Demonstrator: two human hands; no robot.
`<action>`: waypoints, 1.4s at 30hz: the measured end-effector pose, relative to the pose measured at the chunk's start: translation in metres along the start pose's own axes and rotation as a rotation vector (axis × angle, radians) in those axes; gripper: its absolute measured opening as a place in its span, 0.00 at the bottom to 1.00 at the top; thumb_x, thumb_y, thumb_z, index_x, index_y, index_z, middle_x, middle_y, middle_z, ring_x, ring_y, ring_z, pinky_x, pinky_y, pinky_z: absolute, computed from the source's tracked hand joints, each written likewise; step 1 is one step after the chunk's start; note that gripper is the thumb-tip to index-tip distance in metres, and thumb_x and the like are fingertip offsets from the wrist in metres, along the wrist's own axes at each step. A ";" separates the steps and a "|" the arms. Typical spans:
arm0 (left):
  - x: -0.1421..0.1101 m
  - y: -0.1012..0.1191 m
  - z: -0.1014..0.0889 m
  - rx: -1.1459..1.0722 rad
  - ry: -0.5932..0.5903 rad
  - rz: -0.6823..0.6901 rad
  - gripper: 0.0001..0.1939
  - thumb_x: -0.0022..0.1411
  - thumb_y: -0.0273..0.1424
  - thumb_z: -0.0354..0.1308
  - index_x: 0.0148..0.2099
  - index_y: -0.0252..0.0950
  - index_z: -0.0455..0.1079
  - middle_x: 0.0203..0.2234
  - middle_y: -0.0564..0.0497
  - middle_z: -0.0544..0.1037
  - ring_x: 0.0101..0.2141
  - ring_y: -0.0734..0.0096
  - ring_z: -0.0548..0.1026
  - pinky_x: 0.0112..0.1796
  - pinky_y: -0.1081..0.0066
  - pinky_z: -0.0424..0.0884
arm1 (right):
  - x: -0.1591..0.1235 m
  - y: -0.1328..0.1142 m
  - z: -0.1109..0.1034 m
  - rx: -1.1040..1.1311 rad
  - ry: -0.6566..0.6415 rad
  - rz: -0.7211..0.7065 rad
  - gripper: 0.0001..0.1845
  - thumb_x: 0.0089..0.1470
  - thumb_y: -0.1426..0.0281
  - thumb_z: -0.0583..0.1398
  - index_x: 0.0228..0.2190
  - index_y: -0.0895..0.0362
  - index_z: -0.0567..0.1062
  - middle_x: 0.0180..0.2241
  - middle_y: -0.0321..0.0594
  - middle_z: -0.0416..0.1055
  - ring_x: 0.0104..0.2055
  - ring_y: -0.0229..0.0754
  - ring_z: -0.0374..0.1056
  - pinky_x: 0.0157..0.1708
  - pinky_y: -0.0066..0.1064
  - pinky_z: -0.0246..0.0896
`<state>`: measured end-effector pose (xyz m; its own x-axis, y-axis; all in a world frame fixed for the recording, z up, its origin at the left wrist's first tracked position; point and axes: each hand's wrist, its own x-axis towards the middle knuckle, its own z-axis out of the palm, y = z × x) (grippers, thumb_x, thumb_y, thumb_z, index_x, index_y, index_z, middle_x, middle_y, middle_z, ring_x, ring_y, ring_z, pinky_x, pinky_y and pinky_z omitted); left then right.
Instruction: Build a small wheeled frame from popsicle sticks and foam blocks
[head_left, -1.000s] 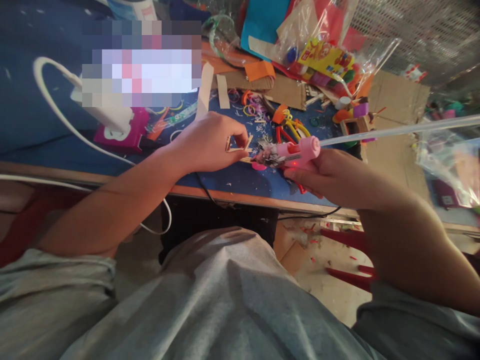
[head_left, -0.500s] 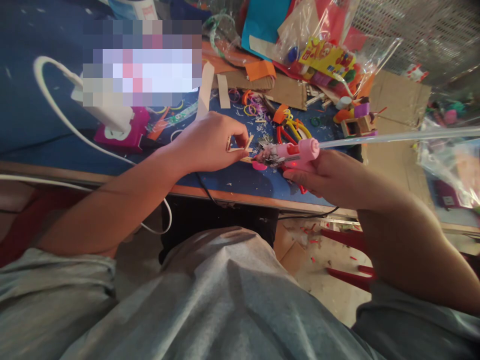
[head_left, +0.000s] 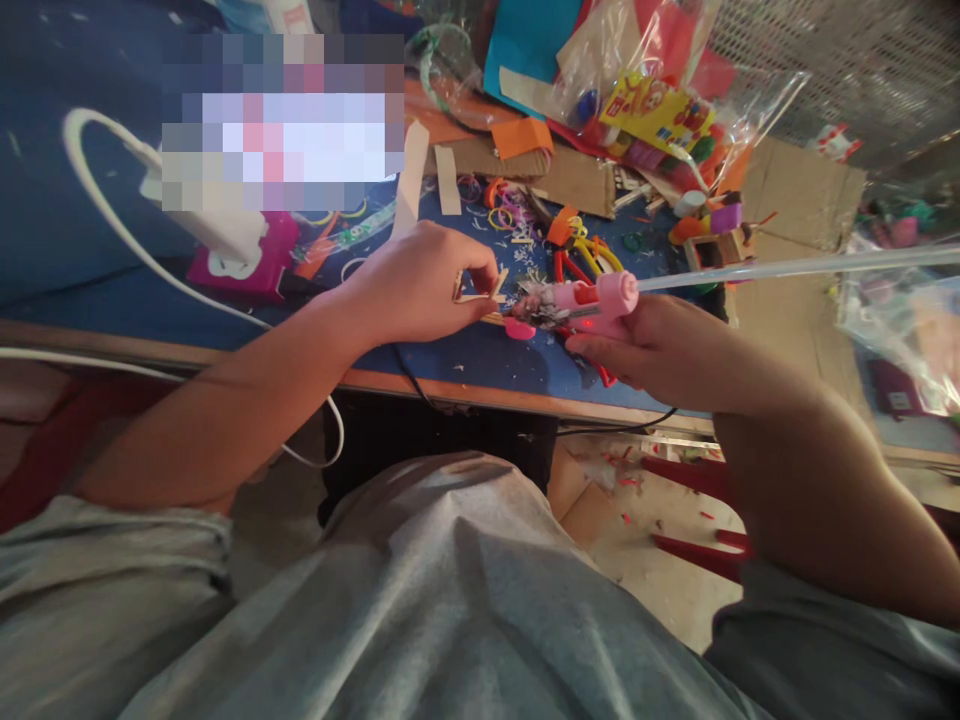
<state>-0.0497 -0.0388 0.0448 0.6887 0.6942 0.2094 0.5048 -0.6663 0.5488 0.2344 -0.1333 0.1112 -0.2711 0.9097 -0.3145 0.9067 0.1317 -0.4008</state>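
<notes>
My left hand (head_left: 439, 285) pinches a small frame of thin wooden sticks (head_left: 491, 297) between thumb and fingers, low over the table. Part of the frame is hidden by the fingers. In my right hand (head_left: 649, 345) is a pink hot glue gun (head_left: 604, 305), its nozzle pointing left and close to the sticks. Dark, frayed residue covers the nozzle end, so I cannot tell whether the tip touches the wood. A long clear glue stick (head_left: 795, 268) juts out of the gun's back to the right. Under the nozzle lies a small bright pink piece (head_left: 520, 328).
Pliers with red and yellow handles (head_left: 581, 255) lie behind the gun. A pink power block (head_left: 244, 260) with a white plug and cable stands at left. Cardboard (head_left: 799, 220), plastic bags, a small wooden box (head_left: 709, 252) and scraps crowd the blue table (head_left: 480, 365).
Almost nothing differs. The glue gun and my right hand have shifted very slightly, and the nozzle stays beside the sticks. My left hand keeps its pinch.
</notes>
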 end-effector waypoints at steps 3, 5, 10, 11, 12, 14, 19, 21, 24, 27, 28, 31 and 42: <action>0.000 0.001 -0.001 0.000 0.000 0.000 0.11 0.68 0.39 0.67 0.44 0.39 0.87 0.38 0.48 0.89 0.39 0.61 0.85 0.47 0.63 0.75 | -0.002 0.000 0.000 -0.006 0.006 -0.011 0.24 0.69 0.49 0.62 0.27 0.50 0.68 0.22 0.37 0.67 0.26 0.43 0.62 0.33 0.39 0.55; 0.000 0.000 -0.001 -0.003 -0.001 0.004 0.11 0.68 0.39 0.67 0.43 0.39 0.87 0.38 0.48 0.89 0.38 0.61 0.85 0.46 0.63 0.74 | -0.003 0.001 0.000 -0.008 0.000 -0.009 0.25 0.70 0.49 0.62 0.26 0.50 0.68 0.22 0.37 0.66 0.26 0.43 0.60 0.32 0.39 0.54; 0.001 0.000 0.000 -0.020 0.006 0.002 0.11 0.68 0.40 0.67 0.43 0.40 0.87 0.37 0.49 0.90 0.38 0.62 0.85 0.44 0.64 0.74 | -0.003 0.004 0.001 0.029 -0.009 -0.008 0.26 0.70 0.48 0.63 0.25 0.50 0.67 0.21 0.35 0.65 0.25 0.42 0.60 0.32 0.39 0.53; 0.001 0.000 0.000 -0.024 0.010 0.001 0.11 0.68 0.40 0.67 0.43 0.40 0.87 0.37 0.49 0.90 0.39 0.61 0.86 0.44 0.64 0.75 | -0.003 0.004 0.001 0.038 -0.010 -0.004 0.26 0.69 0.48 0.63 0.26 0.50 0.68 0.21 0.35 0.65 0.25 0.42 0.60 0.32 0.39 0.53; 0.001 0.000 0.000 -0.027 0.013 0.000 0.11 0.68 0.40 0.68 0.43 0.40 0.87 0.38 0.49 0.90 0.39 0.61 0.86 0.44 0.64 0.75 | -0.003 0.004 0.001 0.044 -0.011 -0.001 0.26 0.69 0.48 0.64 0.26 0.50 0.68 0.21 0.35 0.64 0.25 0.42 0.60 0.32 0.39 0.53; 0.001 0.001 0.000 -0.031 0.014 0.000 0.11 0.68 0.40 0.68 0.43 0.40 0.88 0.39 0.49 0.90 0.40 0.60 0.86 0.46 0.64 0.76 | -0.003 0.004 0.002 0.054 -0.010 -0.001 0.26 0.69 0.48 0.64 0.26 0.50 0.68 0.21 0.35 0.64 0.26 0.42 0.59 0.32 0.39 0.52; 0.003 0.000 0.002 -0.052 0.015 -0.011 0.10 0.68 0.40 0.69 0.43 0.41 0.88 0.40 0.49 0.90 0.42 0.59 0.86 0.48 0.63 0.76 | -0.004 0.005 0.002 0.090 -0.003 0.014 0.25 0.69 0.49 0.66 0.27 0.50 0.71 0.24 0.37 0.67 0.28 0.44 0.61 0.33 0.39 0.53; 0.003 -0.001 0.002 -0.052 0.017 -0.017 0.10 0.68 0.41 0.69 0.42 0.41 0.87 0.40 0.49 0.90 0.41 0.59 0.86 0.47 0.63 0.76 | -0.005 0.005 0.002 0.112 -0.023 0.021 0.25 0.69 0.48 0.66 0.28 0.50 0.72 0.24 0.37 0.68 0.28 0.44 0.62 0.33 0.40 0.53; 0.003 -0.002 0.002 -0.043 0.015 -0.014 0.12 0.68 0.42 0.70 0.43 0.40 0.87 0.39 0.48 0.90 0.41 0.58 0.86 0.48 0.61 0.76 | -0.005 0.007 0.002 0.109 -0.040 0.024 0.25 0.71 0.47 0.64 0.29 0.51 0.72 0.23 0.36 0.67 0.28 0.43 0.61 0.33 0.39 0.53; 0.003 -0.002 0.002 -0.046 0.005 -0.011 0.11 0.68 0.41 0.69 0.43 0.41 0.88 0.40 0.48 0.90 0.43 0.56 0.86 0.49 0.60 0.76 | -0.004 0.006 0.003 0.092 -0.016 0.012 0.24 0.70 0.47 0.62 0.30 0.51 0.72 0.24 0.36 0.67 0.28 0.43 0.61 0.34 0.39 0.54; 0.003 -0.002 0.001 -0.049 0.001 -0.014 0.11 0.69 0.41 0.69 0.44 0.40 0.88 0.41 0.48 0.90 0.43 0.56 0.86 0.49 0.60 0.76 | -0.004 0.006 0.002 0.088 -0.009 0.007 0.24 0.69 0.47 0.62 0.30 0.51 0.71 0.24 0.36 0.67 0.28 0.43 0.61 0.34 0.39 0.54; 0.003 -0.001 0.001 -0.051 -0.003 -0.024 0.11 0.68 0.41 0.70 0.44 0.40 0.88 0.40 0.48 0.89 0.43 0.56 0.86 0.49 0.60 0.76 | -0.002 0.003 0.001 0.065 -0.006 0.025 0.25 0.69 0.47 0.62 0.28 0.51 0.69 0.23 0.36 0.67 0.27 0.42 0.61 0.33 0.39 0.54; 0.002 0.001 -0.001 -0.070 -0.033 -0.018 0.10 0.71 0.39 0.69 0.45 0.40 0.88 0.41 0.48 0.90 0.42 0.59 0.86 0.49 0.62 0.76 | 0.003 0.002 0.000 -0.023 -0.029 0.060 0.29 0.69 0.44 0.62 0.24 0.50 0.68 0.22 0.38 0.70 0.26 0.43 0.62 0.31 0.40 0.58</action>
<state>-0.0487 -0.0380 0.0468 0.6971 0.6958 0.1728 0.4807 -0.6324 0.6074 0.2352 -0.1302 0.1100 -0.2246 0.9045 -0.3624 0.9286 0.0861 -0.3608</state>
